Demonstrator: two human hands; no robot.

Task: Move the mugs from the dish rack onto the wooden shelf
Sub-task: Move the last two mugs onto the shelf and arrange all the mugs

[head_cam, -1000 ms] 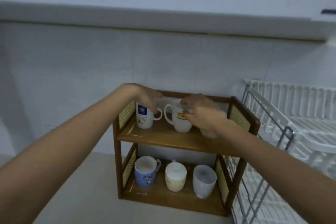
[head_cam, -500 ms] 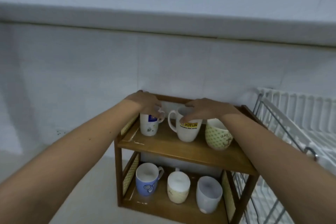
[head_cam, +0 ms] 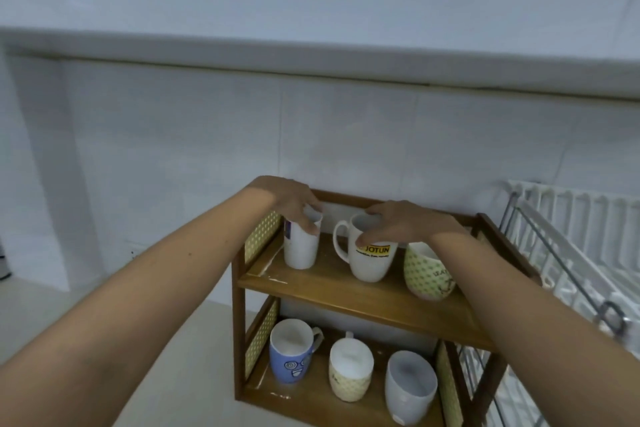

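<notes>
Mugs sit on the wooden shelf (head_cam: 346, 291): left hand (head_cam: 291, 199) grip pinches the tall white cylinder mug (head_cam: 300, 246) rim at 9 o'clock. Right hand (head_cam: 405, 224) grip clasps the glossy JOTUN mug (head_cam: 370, 260), centre; dotted round mug (head_cam: 427, 270) at 3 o'clock.

A home kitchen: tiled wall (head_cam: 311, 135), a white dish rack (head_cam: 571, 236), mugs on a wooden shelf (head_cam: 346, 291).
</notes>
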